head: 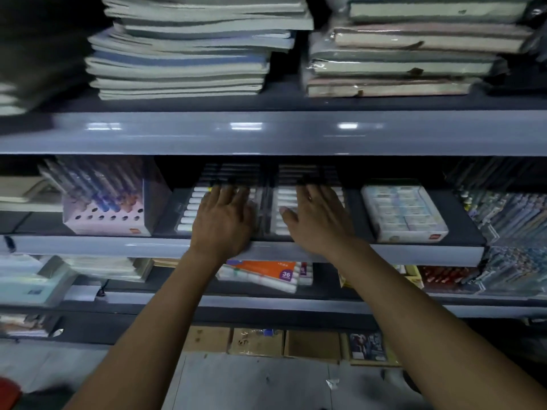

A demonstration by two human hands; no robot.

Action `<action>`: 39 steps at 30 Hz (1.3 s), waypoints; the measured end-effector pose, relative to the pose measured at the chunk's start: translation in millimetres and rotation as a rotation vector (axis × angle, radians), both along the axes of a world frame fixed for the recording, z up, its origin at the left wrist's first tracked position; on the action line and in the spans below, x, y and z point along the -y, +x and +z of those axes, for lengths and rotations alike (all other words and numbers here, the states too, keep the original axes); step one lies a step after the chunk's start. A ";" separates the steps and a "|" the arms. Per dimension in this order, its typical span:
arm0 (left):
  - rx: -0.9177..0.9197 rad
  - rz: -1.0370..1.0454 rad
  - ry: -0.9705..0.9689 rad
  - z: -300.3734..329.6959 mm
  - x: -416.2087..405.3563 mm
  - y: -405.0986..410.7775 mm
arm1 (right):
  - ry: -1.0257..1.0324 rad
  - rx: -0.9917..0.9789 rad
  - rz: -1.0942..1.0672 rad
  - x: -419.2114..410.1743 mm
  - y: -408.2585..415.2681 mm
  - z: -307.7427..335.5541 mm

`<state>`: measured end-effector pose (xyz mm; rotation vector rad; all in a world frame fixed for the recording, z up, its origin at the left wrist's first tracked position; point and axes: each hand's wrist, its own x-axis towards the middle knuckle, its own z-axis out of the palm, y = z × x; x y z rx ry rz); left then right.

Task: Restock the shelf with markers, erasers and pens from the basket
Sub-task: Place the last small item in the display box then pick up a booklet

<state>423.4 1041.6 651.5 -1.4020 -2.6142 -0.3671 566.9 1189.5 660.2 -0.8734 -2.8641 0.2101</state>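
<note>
Two clear marker cases lie side by side on the middle shelf (97,244). My left hand (223,218) rests flat on the left marker case (189,208), fingers stretched out over the white caps. On the right marker case (282,199), my right hand (318,216) lies the same way, thumb pointing left. Both arms reach up from below. A pink display box of pens (109,202) stands to the left of the cases. To their right sits a wrapped box of erasers (405,213). A red edge at the bottom left (9,392) may be the basket.
Stacks of notebooks (183,54) and wrapped books (399,54) fill the top shelf. Hanging pen packs (509,214) crowd the right end. Below lie an orange 36-marker pack (266,272), paper packs (32,279) and cardboard boxes (257,341) near the floor.
</note>
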 end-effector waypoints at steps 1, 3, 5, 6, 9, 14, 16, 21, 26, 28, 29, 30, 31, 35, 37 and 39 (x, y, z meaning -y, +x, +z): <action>0.000 0.005 -0.039 -1.7 -0.5 -5.6 | -0.002 0.024 -0.006 -0.9 -3.4 -3.1; -0.024 0.029 -0.110 -6.5 -0.4 -14.2 | -0.004 0.072 -0.025 -0.5 -8.1 -9.7; -0.014 0.063 -0.170 -12.3 -1.5 -18.1 | -0.040 0.111 -0.068 0.1 -9.0 -15.3; 0.013 0.080 -0.187 -14.6 -1.7 -18.3 | -0.055 0.122 -0.091 0.6 -8.4 -17.5; 0.046 0.107 -0.191 -19.0 -3.4 -17.6 | -0.040 0.130 -0.148 1.9 -7.9 -22.6; 0.053 0.112 -0.207 -15.8 -2.8 -18.2 | -0.012 0.133 -0.165 -0.3 -10.7 -24.9; 0.033 0.083 -0.219 -12.4 -1.4 -18.4 | -0.019 0.132 -0.153 -2.0 -9.8 -22.8; -0.027 0.181 -0.098 -8.5 13.2 -21.8 | 0.045 0.080 -0.168 3.2 -5.5 -16.0; 0.044 0.338 -0.095 -3.4 25.4 -26.1 | 0.000 0.068 -0.417 16.6 2.8 -21.5; 0.081 0.344 -0.067 0.0 25.1 -25.3 | -0.025 0.063 -0.403 17.0 4.1 -21.1; 0.107 0.349 -0.037 2.8 24.6 -24.7 | -0.025 0.058 -0.397 16.7 4.3 -20.3; 0.146 0.359 0.004 6.4 24.5 -25.0 | -0.018 0.053 -0.393 16.7 4.5 -19.6; 0.190 0.372 0.052 10.7 25.0 -26.0 | -0.006 0.050 -0.389 17.4 4.7 -19.3; 0.341 0.393 0.282 27.8 34.7 -39.5 | -0.011 0.052 -0.368 22.5 4.5 -19.3; 0.430 0.385 0.471 39.1 39.5 -44.5 | -0.024 0.041 -0.366 22.9 4.6 -17.9; 0.504 0.352 0.736 50.4 40.4 -40.8 | -0.037 0.028 -0.352 23.9 4.2 -16.5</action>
